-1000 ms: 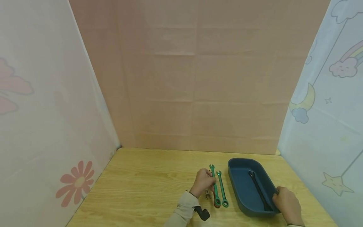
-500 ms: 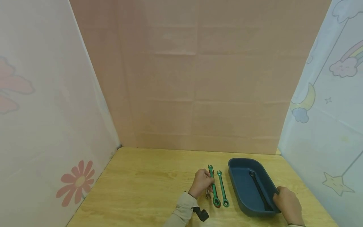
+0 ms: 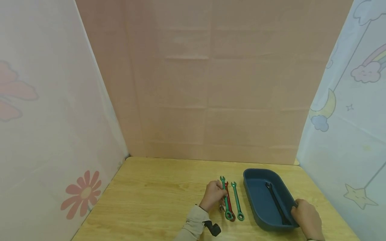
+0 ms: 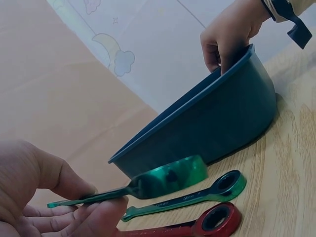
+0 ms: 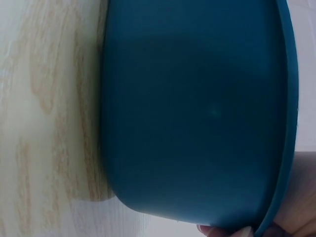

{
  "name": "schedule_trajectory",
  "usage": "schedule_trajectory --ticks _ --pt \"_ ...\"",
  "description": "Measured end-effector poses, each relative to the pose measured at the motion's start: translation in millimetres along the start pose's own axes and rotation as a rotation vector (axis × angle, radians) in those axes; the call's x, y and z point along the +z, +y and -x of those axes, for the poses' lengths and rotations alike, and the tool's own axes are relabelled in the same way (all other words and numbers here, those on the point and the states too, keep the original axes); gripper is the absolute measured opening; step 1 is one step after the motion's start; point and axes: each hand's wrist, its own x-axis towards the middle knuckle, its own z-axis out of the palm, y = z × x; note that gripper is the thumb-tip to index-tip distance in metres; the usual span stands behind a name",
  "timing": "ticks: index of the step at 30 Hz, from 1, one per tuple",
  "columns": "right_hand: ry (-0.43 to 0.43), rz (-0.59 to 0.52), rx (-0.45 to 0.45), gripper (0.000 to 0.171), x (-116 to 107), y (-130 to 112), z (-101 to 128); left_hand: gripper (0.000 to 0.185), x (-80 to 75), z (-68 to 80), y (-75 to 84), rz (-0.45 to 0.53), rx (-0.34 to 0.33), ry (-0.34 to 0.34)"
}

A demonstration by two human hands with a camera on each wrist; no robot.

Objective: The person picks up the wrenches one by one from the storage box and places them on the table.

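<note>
The left hand (image 3: pixel 213 194) pinches a green wrench (image 3: pixel 226 202) by a partly hidden silver wrench (image 3: pixel 222 209); a red wrench (image 3: pixel 229 199) and second green wrench (image 3: pixel 237 199) lie on the worktop (image 3: pixel 166 187). Four are outside the blue tray (image 3: pixel 259 195), a dark wrench (image 3: pixel 275 202) inside. The right hand (image 3: pixel 307 216) grips its rim. Only the left wrist view plainly shows the pinched wrench raised; only the head view shows the tray's contents.

Beside the smooth, matt plastic bin (image 4: pixel 207 118), the green wrenches (image 4: pixel 170 177) and red wrench (image 4: pixel 196 228) looked glossy metal, while the bench (image 3: pixel 169 190) beneath it showed wood grain.
</note>
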Motion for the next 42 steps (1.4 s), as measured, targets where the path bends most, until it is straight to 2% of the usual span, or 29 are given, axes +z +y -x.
schedule_trajectory --ticks 5,10,18,25,31,35,42 --pt "0.002 0.002 0.001 0.025 0.7 -1.0 -0.3 0.02 -2.3 2.9 -3.6 0.016 -0.022 0.019" --pt "-0.01 0.003 0.017 0.025 0.6 -0.9 -1.0 0.029 -5.9 5.4 -6.9 0.002 -0.039 0.042" --pt "-0.007 0.007 0.008 0.027 0.8 -0.5 -1.4 0.012 -12.2 9.4 -14.1 -0.008 -0.057 0.078" --pt "0.01 0.002 0.0 0.028 0.3 -0.8 0.3 0.01 -20.3 11.3 -26.6 -0.03 -0.05 0.11" --pt "0.014 0.01 -0.005 0.023 -2.0 -1.1 -1.1 0.014 -27.9 9.3 -33.9 -0.051 -0.071 0.114" --pt "-0.016 0.002 0.01 0.02 -1.5 0.4 -2.4 0.018 -32.2 9.4 -35.3 -0.051 -0.086 0.11" --pt "-0.035 0.007 0.021 0.017 -1.9 -1.1 -2.0 0.015 -36.1 9.3 -32.3 -0.065 -0.081 0.121"
